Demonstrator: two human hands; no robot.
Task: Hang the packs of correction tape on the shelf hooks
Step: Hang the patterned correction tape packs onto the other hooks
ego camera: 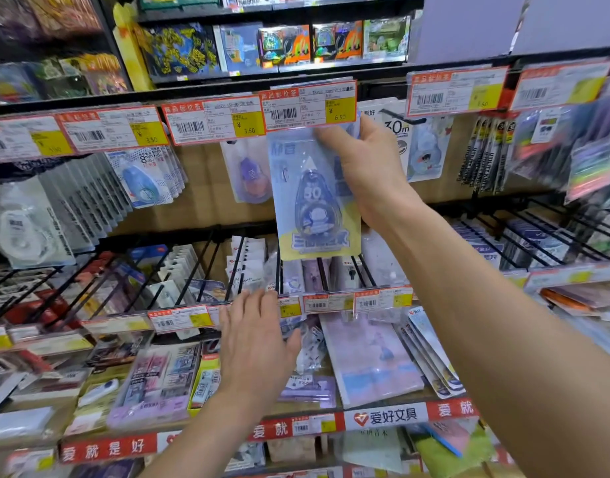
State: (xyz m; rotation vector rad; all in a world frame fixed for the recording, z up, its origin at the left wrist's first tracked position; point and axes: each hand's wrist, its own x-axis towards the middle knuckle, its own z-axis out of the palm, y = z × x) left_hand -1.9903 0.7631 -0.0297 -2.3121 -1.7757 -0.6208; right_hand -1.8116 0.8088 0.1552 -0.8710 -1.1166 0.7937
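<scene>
1. Up high, the right hand (365, 167) pinches the pack of correction tape (313, 201) at its top edge, just under a price tag (308, 105).
2. The pack is held upright before the upper row, and its hook is hidden behind the tag.
3. It looks light, a thin bendy card with a stiff, probably slick blister, so the top edge is the best grip.
4. The left hand (255, 339), fingers straight and holding nothing, hovers by loose packs (312, 346) on the lower shelf (386, 416).
</scene>
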